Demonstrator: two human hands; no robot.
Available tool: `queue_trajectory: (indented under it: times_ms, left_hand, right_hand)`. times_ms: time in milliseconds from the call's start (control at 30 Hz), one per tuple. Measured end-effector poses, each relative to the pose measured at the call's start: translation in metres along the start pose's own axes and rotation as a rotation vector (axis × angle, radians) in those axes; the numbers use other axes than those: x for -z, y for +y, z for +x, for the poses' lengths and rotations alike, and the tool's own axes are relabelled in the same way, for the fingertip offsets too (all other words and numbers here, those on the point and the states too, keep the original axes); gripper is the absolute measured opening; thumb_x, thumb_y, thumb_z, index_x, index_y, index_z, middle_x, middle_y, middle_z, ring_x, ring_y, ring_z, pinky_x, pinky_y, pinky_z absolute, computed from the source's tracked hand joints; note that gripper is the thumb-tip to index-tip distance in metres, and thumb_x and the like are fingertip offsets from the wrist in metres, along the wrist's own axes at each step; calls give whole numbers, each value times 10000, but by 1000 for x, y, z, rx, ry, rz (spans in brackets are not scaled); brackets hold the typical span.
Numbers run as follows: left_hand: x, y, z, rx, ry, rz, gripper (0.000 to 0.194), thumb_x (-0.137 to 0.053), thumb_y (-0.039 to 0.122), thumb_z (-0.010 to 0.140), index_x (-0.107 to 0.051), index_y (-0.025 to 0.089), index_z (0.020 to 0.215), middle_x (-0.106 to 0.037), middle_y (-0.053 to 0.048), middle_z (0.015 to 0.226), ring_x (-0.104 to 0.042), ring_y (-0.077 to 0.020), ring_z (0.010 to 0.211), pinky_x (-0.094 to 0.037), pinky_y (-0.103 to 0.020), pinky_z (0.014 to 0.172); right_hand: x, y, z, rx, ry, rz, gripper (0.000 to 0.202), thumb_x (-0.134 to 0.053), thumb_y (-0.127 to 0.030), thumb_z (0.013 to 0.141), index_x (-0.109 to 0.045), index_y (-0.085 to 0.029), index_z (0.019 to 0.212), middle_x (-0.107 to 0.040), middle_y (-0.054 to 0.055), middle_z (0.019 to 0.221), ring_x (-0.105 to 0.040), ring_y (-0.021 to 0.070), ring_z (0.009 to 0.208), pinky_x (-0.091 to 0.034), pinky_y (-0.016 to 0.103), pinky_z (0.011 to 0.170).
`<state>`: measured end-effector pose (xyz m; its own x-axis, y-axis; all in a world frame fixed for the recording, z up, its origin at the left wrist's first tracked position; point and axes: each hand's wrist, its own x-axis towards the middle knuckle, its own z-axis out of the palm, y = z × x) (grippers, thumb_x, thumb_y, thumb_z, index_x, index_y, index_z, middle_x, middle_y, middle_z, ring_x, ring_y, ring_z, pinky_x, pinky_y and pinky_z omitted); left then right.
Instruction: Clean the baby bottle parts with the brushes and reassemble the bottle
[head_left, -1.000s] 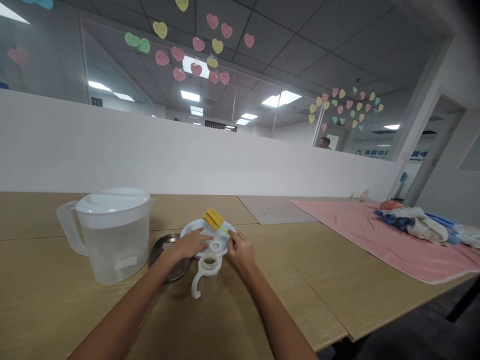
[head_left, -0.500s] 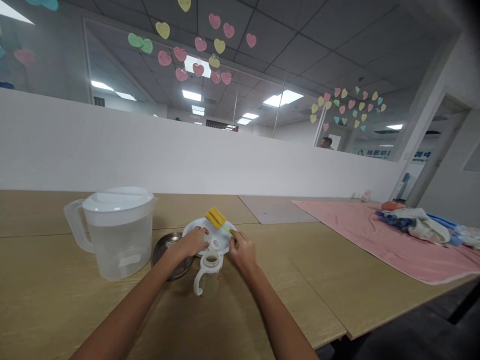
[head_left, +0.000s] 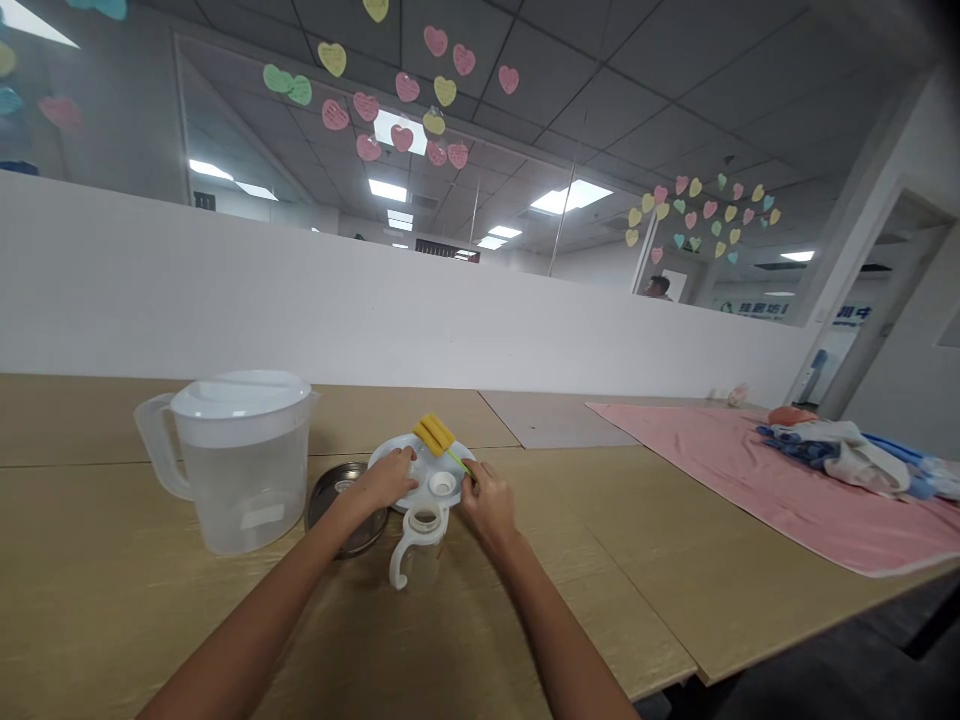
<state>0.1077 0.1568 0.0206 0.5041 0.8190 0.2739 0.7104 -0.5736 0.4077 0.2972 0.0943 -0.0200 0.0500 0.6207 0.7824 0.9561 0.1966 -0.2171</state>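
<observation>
My right hand (head_left: 489,500) grips the thin green handle of a yellow sponge bottle brush (head_left: 434,434), its head over the far side of a white plate (head_left: 390,447). Over the plate's left side, my left hand (head_left: 390,480) has its fingers curled in; whatever is between them is hidden or too small to name. A white ring-shaped cap (head_left: 442,484) lies on the plate between my hands. Just in front of the plate stands a clear bottle with a white collar and handle (head_left: 420,530), its mouth uncovered. Under my left forearm is a round metal bowl (head_left: 322,498), partly hidden.
A large lidded plastic jug (head_left: 244,480) holding clear liquid stands at left. A pink cloth (head_left: 720,470) covers the table's right side, with a pile of clothes (head_left: 847,450) on it. A grey mat (head_left: 547,420) lies by the white wall (head_left: 420,330).
The white ring-shaped cap, close to my left fingers before, now lies slightly further right on the plate. My right hand still holds the brush in about the same place.
</observation>
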Motion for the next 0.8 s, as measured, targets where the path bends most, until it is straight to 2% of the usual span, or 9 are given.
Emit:
queue_trajectory:
  times_ms: [167, 400, 467, 633, 700, 800]
  left_hand:
    - [14, 6, 1, -20, 175, -39, 569, -627, 202, 681, -409, 119, 1201, -524, -140, 1194, -539, -229, 1081, -414, -345, 943]
    - [32, 2, 3, -48, 460, -20, 436, -649, 173, 658, -546, 166, 1082, -539, -78, 1072, -538, -238, 1023, -428, -385, 933]
    - [34, -1, 2, -89, 459, -16, 447, -671, 176, 645, -567, 185, 1080, -541, -67, 1063, -538, -237, 1017, -431, -387, 929]
    - [36, -3, -1, -259, 270, -4, 414, -680, 140, 636, -593, 173, 1039, -566, -66, 1055, -555, -221, 988, -448, -367, 905]
    - [37, -2, -2, -281, 254, 26, 400, -678, 126, 638, -598, 159, 1028, -569, -77, 1058, -550, -222, 994, -444, -364, 908]
    - [38, 1, -2, -277, 301, 68, 411, -676, 134, 655, -592, 153, 1057, -563, -90, 1093, -526, -230, 1036, -423, -370, 935]
  right_hand:
    - [1, 1, 0, 13, 47, -3, 301, -446, -159, 772, -664, -184, 979, -669, 42, 795, -586, 123, 627, -375, 199, 557]
    - [2, 4, 0, 85, 172, 16, 295, -450, -164, 775, -689, -190, 944, -652, 20, 702, -566, 104, 566, -363, 196, 526]
    - [2, 5, -1, 165, 181, 10, 298, -458, -158, 772, -691, -194, 953, -647, 18, 690, -567, 100, 576, -374, 190, 537]
    - [7, 10, 0, 363, 151, -50, 301, -495, -139, 737, -693, -180, 959, -634, 22, 654, -569, 104, 594, -402, 188, 573]
    - [8, 11, 1, 373, 129, -58, 300, -504, -135, 727, -695, -177, 954, -633, 21, 647, -569, 104, 588, -404, 188, 571]
    - [9, 9, 3, 278, 66, -54, 302, -499, -130, 728, -704, -187, 943, -651, 26, 679, -582, 101, 606, -403, 181, 575]
